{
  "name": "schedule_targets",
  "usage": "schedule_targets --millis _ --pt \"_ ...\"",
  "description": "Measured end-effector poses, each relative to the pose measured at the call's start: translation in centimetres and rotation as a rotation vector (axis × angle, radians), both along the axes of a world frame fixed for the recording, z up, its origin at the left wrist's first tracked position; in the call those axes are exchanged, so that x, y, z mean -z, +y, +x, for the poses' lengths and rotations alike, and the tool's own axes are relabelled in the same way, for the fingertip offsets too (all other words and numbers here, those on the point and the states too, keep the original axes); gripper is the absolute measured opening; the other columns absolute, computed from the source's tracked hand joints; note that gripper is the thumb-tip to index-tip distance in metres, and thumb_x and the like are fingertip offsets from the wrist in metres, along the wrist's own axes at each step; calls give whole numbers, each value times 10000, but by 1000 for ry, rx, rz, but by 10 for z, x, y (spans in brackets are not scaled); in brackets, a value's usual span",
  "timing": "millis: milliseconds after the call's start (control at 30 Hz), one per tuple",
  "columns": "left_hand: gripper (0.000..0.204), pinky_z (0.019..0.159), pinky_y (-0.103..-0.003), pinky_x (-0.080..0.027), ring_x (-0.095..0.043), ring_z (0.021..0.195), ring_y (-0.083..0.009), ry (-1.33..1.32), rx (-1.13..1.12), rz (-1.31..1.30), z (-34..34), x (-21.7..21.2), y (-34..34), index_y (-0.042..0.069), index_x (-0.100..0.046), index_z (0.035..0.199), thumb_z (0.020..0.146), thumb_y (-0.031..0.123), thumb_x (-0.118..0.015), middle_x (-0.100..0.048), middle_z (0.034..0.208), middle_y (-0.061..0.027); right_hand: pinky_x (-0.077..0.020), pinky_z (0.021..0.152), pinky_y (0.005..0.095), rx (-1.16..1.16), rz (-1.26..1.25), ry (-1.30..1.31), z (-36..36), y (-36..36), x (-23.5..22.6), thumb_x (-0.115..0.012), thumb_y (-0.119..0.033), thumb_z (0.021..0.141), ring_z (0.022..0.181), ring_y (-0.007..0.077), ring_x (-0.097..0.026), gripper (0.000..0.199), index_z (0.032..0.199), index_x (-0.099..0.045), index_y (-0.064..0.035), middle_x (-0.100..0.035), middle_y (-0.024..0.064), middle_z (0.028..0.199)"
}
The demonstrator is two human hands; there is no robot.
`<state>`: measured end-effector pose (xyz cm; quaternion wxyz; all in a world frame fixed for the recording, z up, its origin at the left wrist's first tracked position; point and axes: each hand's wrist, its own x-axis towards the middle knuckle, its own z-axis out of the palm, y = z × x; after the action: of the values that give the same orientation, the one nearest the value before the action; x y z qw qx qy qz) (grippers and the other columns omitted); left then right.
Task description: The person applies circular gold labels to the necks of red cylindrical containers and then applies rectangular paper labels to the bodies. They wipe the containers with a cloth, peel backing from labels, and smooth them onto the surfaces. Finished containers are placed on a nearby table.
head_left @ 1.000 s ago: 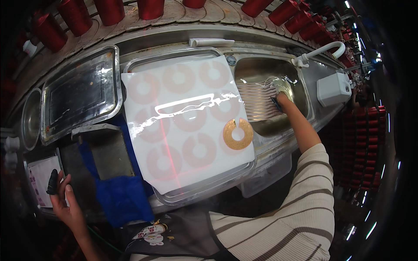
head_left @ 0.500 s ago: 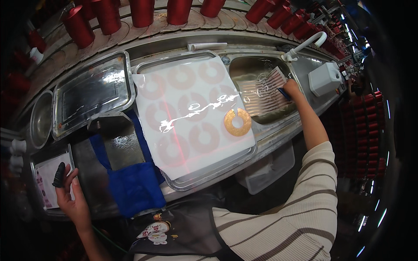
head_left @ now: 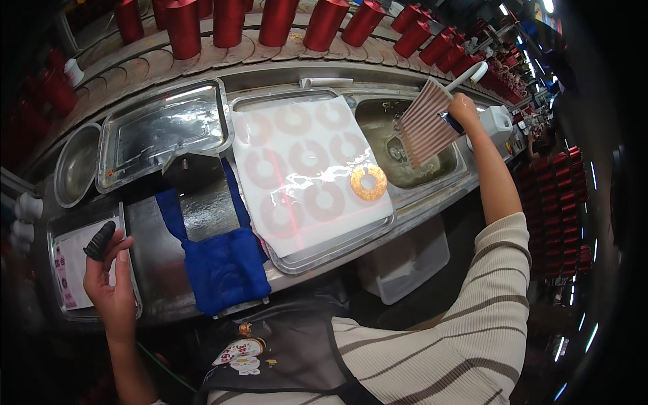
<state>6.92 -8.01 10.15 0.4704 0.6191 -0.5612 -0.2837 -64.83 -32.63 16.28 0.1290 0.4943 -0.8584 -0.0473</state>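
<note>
Right hand at 2 o'clock is closed on the right-hand edge of a brown-and-pale striped sheet, fingers bent tightly round it. A small dark glossy piece shows beside these fingers; whether it is worn or held, I cannot tell. The sheet is tilted over the metal sink basin, also at 2 o'clock, its top corner toward 1 o'clock, overlapping the white faucet in view. Whether its lowest corner meets the water, I cannot tell.

Left hand at 8 o'clock is loosely half open, fingers curled upward, with nothing visible in its grasp. One finger wears a black ribbed sleeve. Behind that hand lies a shallow tray holding a white-and-pink printed paper; contact between hand and paper is unclear.

At the centre, a glossy white sheet printed with pale pink split rings lies on a metal tray. A gold split ring sits on it, between the sheet's 3 and 4 o'clock. A blue cloth hangs at 8 o'clock, a second metal tray lies at 10, and red metallic cylinders stand from 11 to 1.
</note>
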Motion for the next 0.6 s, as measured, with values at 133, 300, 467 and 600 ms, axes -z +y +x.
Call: schedule_targets --millis 133,300,467,600 --pt "305 956 -328 -507 -687 1043 -196 98 152 15 -17 -16 -17 -29 -612 1229 926 -37 -574 -699 1132 -124 -509 953 492 -109 -16 48 16 -10 -52 -531 -186 870 1117 457 -631 350 1100 -694 22 -656 294 1162" --pt "266 867 -311 -550 -715 924 -185 149 402 -29 -49 -35 -42 -32 -643 1172 912 -20 -588 -722 1017 -114 -496 973 479 -270 -172 75 87 -25 -127 -526 -174 863 1146 428 -627 358 1141 -698 -28 -655 292 1173" --pt "210 767 -265 -548 -714 830 -152 332 516 102 -75 -37 -97 -44 -655 1094 904 38 -619 -708 935 -89 -479 983 400 -463 -196 -66 161 -28 -200 -532 -150 834 1134 381 -638 421 1200 -657 18 -673 268 1157" --pt "313 784 -271 -527 -691 871 -146 454 458 30 -98 -24 -156 -41 -611 1114 863 130 -686 -680 961 -81 -493 889 310 -576 -268 -333 198 -35 -225 -543 -184 884 974 215 -635 384 1202 -632 12 -666 126 1066"
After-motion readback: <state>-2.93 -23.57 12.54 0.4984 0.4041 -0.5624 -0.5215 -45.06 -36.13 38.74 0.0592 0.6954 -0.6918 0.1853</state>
